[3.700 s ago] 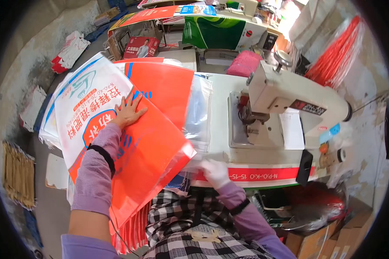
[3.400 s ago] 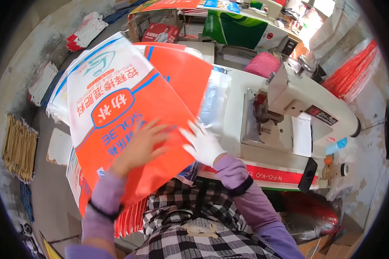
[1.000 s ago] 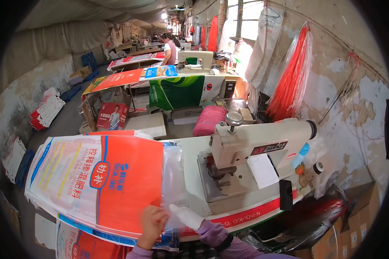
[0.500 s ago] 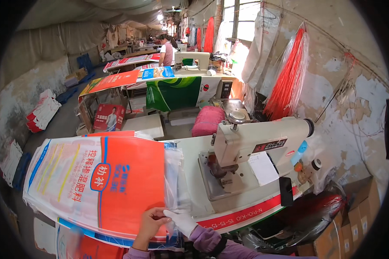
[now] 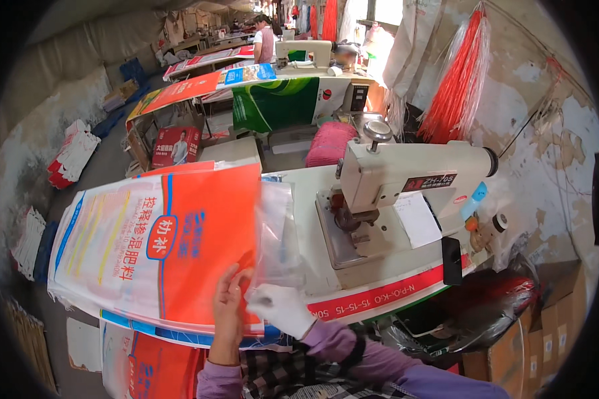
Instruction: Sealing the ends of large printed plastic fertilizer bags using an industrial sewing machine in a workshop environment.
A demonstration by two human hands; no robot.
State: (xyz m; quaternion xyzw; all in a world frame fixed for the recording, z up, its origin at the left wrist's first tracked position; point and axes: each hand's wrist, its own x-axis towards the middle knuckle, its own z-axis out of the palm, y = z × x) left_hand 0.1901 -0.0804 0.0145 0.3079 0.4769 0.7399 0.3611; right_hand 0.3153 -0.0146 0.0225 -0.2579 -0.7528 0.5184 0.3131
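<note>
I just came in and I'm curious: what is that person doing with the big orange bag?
A person sits at a sewing machine on a white table. The bare left hand and the gloved right hand hold the near edge of an orange and white bag, where a clear plastic liner sticks out. The bag lies flat to the left of the needle, not yet under it.

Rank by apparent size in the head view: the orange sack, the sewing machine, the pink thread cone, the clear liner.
1. orange sack
2. sewing machine
3. clear liner
4. pink thread cone
The liner and the cone look close in size, and the cone stands farther off, so that order is unsure.
</note>
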